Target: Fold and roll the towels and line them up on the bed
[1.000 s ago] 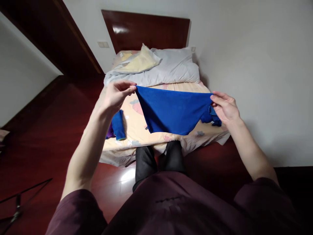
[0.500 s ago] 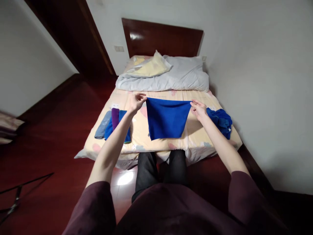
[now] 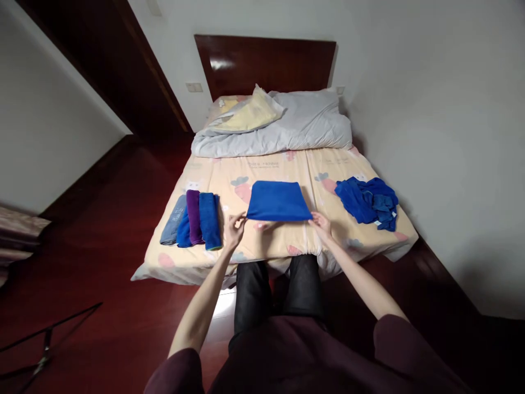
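Observation:
A plain blue towel [image 3: 279, 201] is spread between my hands over the bed, its far part low on the sheet and its near edge lifted a little. My left hand [image 3: 234, 231] pinches the near left corner. At the near right corner, my right hand [image 3: 322, 225] is closed on the cloth. Left of the towel lie a folded grey towel [image 3: 174, 221], a purple one [image 3: 194, 216] and a blue one [image 3: 210, 220], side by side, with another blue one partly covered. To the right is a crumpled heap of blue towels [image 3: 369, 201].
The bed [image 3: 229, 164] has a patterned cream sheet, and a grey quilt [image 3: 303, 123] with a yellow-lined fold lies towards the dark headboard [image 3: 270, 63]. My legs stand at the near bed edge. A black stand [image 3: 47, 339] is on the floor at lower left.
Both hands have come down and nearer to me with the towel. It hung upright from its top corners before; now it lies out nearly flat, away from me.

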Available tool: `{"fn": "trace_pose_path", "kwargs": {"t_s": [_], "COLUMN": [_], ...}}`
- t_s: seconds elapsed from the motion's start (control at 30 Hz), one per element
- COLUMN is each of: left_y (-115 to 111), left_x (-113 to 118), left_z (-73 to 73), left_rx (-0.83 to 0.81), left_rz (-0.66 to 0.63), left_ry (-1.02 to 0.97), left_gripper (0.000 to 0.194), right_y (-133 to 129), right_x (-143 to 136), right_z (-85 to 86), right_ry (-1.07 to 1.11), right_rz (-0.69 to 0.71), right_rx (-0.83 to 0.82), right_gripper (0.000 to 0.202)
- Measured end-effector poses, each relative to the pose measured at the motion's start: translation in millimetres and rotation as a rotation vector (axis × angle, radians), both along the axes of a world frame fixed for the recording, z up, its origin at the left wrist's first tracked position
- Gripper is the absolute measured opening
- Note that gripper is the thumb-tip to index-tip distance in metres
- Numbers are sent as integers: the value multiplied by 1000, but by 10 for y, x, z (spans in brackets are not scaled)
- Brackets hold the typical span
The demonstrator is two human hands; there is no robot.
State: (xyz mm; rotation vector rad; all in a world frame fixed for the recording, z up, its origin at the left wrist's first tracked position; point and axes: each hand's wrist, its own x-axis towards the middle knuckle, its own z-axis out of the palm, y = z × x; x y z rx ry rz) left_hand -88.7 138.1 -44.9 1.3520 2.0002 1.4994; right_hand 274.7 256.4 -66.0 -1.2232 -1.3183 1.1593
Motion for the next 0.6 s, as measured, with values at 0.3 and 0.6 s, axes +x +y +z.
{"fn": "trace_pose_path", "kwargs": {"t_s": [0.3, 0.6], "left_y": [-540, -319], "left_x": [281, 273], "left_z": [-1035, -1079], "left_rx": [-430, -385], "left_rz": [-73, 73], "left_ry": [-211, -401], "left_gripper": [49, 35], "right_y": [-527, -458], "right_x": [68, 108], "right_z": [-941, -943], "right_ry": [-51, -29], "right_rz": [69, -5], "right_rx": [-265, -285], "right_gripper": [45, 49]}}
